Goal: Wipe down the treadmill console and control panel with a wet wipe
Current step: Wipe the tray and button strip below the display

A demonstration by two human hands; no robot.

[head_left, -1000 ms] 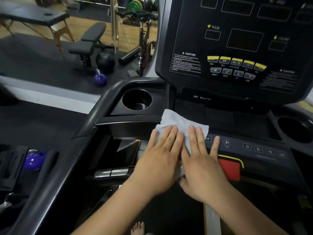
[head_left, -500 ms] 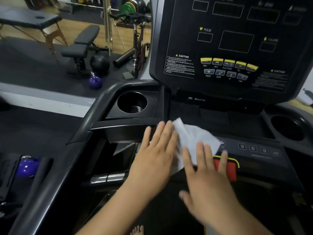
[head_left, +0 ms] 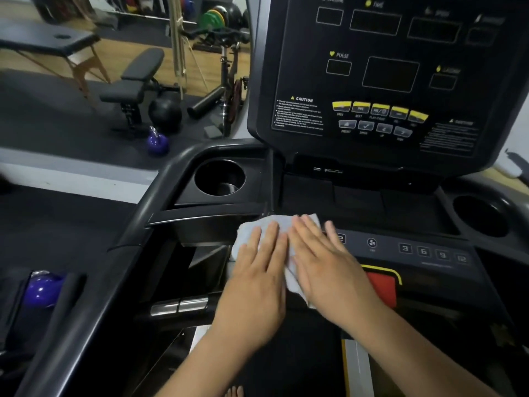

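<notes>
A pale grey wet wipe [head_left: 252, 227] lies spread on the left end of the treadmill's lower control panel [head_left: 423, 253]. My left hand [head_left: 254, 279] presses flat on the wipe with straight fingers. My right hand [head_left: 323, 262] lies beside it, also flat on the wipe, fingers pointing up and left. The hands hide most of the wipe and the panel's left buttons. Above stands the black console [head_left: 400, 81] with dark displays and yellow keys [head_left: 380, 108]. A red stop button [head_left: 383, 287] shows just right of my right hand.
Cup holders sit at the left [head_left: 220, 179] and right [head_left: 481, 216] of the console tray. A curved black handrail [head_left: 137, 219] runs down the left. Beyond it are a purple kettlebell [head_left: 157, 142], a black bench [head_left: 131, 84] and an exercise bike [head_left: 229, 81].
Both hands slid the wipe back to the left along the lower panel. My right hand moved up and left onto the wipe, uncovering the fan button and part of the red stop button.
</notes>
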